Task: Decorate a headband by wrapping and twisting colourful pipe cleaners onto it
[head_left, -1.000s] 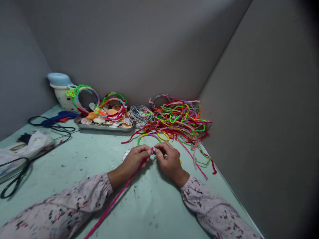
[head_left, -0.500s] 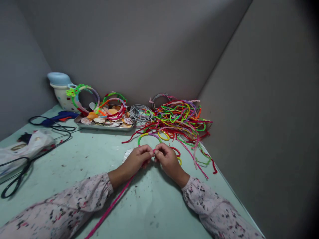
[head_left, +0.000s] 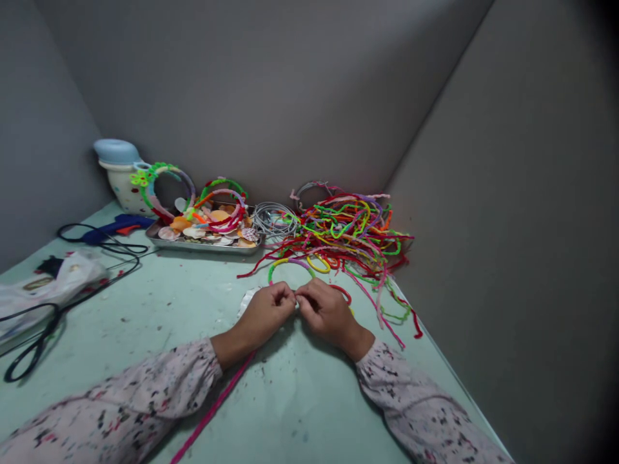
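Note:
My left hand [head_left: 265, 314] is closed in a pinch, and a long pink pipe cleaner [head_left: 213, 411] trails from beneath it toward the lower edge of the view. Against its fingertips, my right hand [head_left: 331, 317] pinches too; the short piece between the fingers is mostly hidden. Just beyond both hands lies a ring wrapped in green, yellow and purple pipe cleaner [head_left: 290, 261], its near side covered by my hands. A white scalloped object [head_left: 245, 301] shows partly behind my left hand. Near my right hand lies a red loop [head_left: 343, 294].
A heap of coloured pipe cleaners [head_left: 348, 225] lies at the back right, beside coiled grey wire [head_left: 275, 220]. Behind stands a metal tray [head_left: 203, 247] of shells with decorated hoops. At left are a blue glue gun [head_left: 116, 227], black cable [head_left: 60, 312] and plastic bag [head_left: 80, 274].
My fingertips have drawn tighter together, and the pink bit that showed between them is now mostly covered. My right hand has turned slightly inward.

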Demonstrator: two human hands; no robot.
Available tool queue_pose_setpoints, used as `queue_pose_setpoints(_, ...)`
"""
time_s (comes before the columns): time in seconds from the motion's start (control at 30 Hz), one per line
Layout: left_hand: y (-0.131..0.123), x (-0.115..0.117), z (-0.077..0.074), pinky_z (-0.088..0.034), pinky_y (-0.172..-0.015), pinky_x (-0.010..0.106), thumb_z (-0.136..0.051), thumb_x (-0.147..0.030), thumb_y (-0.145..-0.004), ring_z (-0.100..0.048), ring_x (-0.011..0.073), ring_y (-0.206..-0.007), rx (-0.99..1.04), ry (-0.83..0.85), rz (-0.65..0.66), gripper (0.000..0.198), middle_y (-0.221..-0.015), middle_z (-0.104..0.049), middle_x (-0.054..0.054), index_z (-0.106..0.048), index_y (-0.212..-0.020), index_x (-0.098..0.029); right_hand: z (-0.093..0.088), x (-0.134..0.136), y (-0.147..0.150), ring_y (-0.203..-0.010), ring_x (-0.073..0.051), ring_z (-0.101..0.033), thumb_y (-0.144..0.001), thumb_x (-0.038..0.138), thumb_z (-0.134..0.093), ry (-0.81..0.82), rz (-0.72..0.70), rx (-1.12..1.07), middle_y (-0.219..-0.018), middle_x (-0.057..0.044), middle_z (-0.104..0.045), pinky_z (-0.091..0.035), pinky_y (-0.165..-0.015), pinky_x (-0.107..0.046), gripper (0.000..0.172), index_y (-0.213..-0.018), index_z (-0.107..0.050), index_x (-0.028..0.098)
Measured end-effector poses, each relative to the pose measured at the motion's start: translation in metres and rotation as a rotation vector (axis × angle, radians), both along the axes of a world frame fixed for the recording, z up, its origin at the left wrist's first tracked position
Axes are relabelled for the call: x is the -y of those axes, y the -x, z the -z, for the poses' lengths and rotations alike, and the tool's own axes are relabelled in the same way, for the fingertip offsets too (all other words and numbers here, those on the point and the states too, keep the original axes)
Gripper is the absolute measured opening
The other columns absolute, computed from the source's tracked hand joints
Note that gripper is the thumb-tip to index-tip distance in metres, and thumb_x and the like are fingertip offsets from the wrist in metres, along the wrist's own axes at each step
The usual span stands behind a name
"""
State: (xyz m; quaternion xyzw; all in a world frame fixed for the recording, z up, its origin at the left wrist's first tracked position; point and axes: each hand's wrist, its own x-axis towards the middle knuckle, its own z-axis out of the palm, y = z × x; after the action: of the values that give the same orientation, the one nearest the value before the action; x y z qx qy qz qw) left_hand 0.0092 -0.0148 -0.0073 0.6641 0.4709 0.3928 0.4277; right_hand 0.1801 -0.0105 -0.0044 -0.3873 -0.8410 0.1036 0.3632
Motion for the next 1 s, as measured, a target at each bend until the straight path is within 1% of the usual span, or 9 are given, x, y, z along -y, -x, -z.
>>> queue_pose_setpoints(0.1, 0.0, 0.0012, 0.0008, -0.029, -0.055, 0.024, -0.05, -0.026, -0.079, -0.041, 0.0115, -0.058, -0.085, -0.029, -0.025, 0.016, -0.059, -0.046, -0.005, -0.048, -0.066, -0.018, -0.0023, 0.002, -0.0026, -0.077, -0.017, -0.059, -0.088, 0.02, -0.051, -0.137, 0.034, 0.227, -0.086, -0.005, -0.064, -0.041, -0.067, -0.027, 0.014, -0.091, -0.065, 0.018)
queue_pose_setpoints(0.2, -0.0006, 0.003, -0.0009, -0.029, -0.055, 0.024, -0.049, -0.027, -0.081, -0.042, 0.0122, -0.058, -0.144, -0.067, -0.036, 0.018, -0.059, -0.046, -0.005, -0.048, -0.066, -0.018, -0.003, 0.0032, -0.0024, -0.071, -0.016, -0.057, -0.088, 0.022, -0.052, -0.219, 0.084, 0.321, -0.08, -0.004, -0.064, -0.038, -0.063, -0.027, 0.013, -0.087, -0.065, 0.018)
queue_pose_setpoints(0.33, -0.0012, 0.0047, -0.0047, -0.03, -0.056, 0.024, -0.048, -0.027, -0.081, -0.044, 0.0127, -0.059, -0.135, -0.083, -0.022, 0.015, -0.059, -0.047, -0.004, -0.051, -0.069, -0.018, -0.0006, 0.0024, 0.0006, -0.07, -0.016, -0.057, -0.087, 0.018, -0.051, -0.207, 0.142, 0.231, -0.077, -0.004, -0.064, -0.039, -0.064, -0.027, 0.014, -0.084, -0.065, 0.019)
queue_pose_setpoints(0.43, -0.0007, 0.0055, -0.006, -0.031, -0.057, 0.024, -0.048, -0.026, -0.081, -0.044, 0.0128, -0.059, -0.119, -0.078, -0.016, 0.014, -0.06, -0.048, -0.004, -0.052, -0.07, -0.018, 0.0015, 0.0005, 0.0026, -0.072, -0.016, -0.058, -0.086, 0.015, -0.05, -0.118, 0.144, 0.098, -0.077, -0.004, -0.064, -0.042, -0.067, -0.027, 0.016, -0.083, -0.065, 0.019)
queue_pose_setpoints(0.57, 0.0005, 0.0054, -0.0042, -0.031, -0.057, 0.024, -0.048, -0.025, -0.081, -0.043, 0.0129, -0.059, -0.101, -0.075, -0.018, 0.013, -0.06, -0.048, -0.004, -0.052, -0.07, -0.018, 0.0018, -0.0016, 0.0028, -0.074, -0.016, -0.059, -0.087, 0.014, -0.05, 0.0, 0.097, -0.021, -0.079, -0.003, -0.064, -0.044, -0.069, -0.027, 0.016, -0.083, -0.064, 0.02)
queue_pose_setpoints(0.67, 0.0008, 0.0048, -0.0021, -0.031, -0.057, 0.024, -0.048, -0.024, -0.081, -0.044, 0.013, -0.06, -0.104, -0.077, -0.018, 0.013, -0.061, -0.048, -0.004, -0.052, -0.07, -0.018, 0.0005, -0.0012, 0.0009, -0.082, -0.018, -0.06, -0.088, 0.017, -0.05, 0.017, 0.056, -0.027, -0.087, -0.005, -0.064, -0.045, -0.074, -0.028, 0.016, -0.094, -0.064, 0.02)
queue_pose_setpoints(0.73, 0.0006, 0.0044, -0.0011, -0.031, -0.057, 0.024, -0.048, -0.025, -0.081, -0.044, 0.0129, -0.06, -0.1, -0.077, -0.017, 0.014, -0.061, -0.048, -0.004, -0.051, -0.069, -0.018, -0.0003, 0.0001, -0.0002, -0.085, -0.018, -0.06, -0.089, 0.018, -0.05, 0.008, 0.031, 0.022, -0.091, -0.006, -0.064, -0.046, -0.075, -0.029, 0.017, -0.1, -0.063, 0.02)
queue_pose_setpoints(0.87, -0.0004, 0.0033, -0.0015, -0.031, -0.057, 0.024, -0.049, -0.029, -0.083, -0.043, 0.0129, -0.059, -0.11, -0.072, -0.021, 0.019, -0.06, -0.047, -0.004, -0.048, -0.067, -0.019, -0.0004, 0.002, 0.0004, -0.081, -0.019, -0.058, -0.09, 0.02, -0.048, -0.016, 0.045, 0.132, -0.086, -0.007, -0.062, -0.044, -0.073, -0.03, 0.015, -0.093, -0.063, 0.019)
queue_pose_setpoints(1.0, -0.0009, 0.0034, -0.0049, -0.03, -0.056, 0.024, -0.049, -0.031, -0.085, -0.042, 0.0129, -0.058, -0.123, -0.086, -0.039, 0.021, -0.059, -0.046, -0.004, -0.048, -0.068, -0.019, 0.0006, 0.002, 0.0048, -0.081, -0.019, -0.058, -0.089, 0.018, -0.047, 0.0, 0.107, 0.018, -0.087, -0.007, -0.062, -0.043, -0.074, -0.03, 0.014, -0.089, -0.061, 0.018)
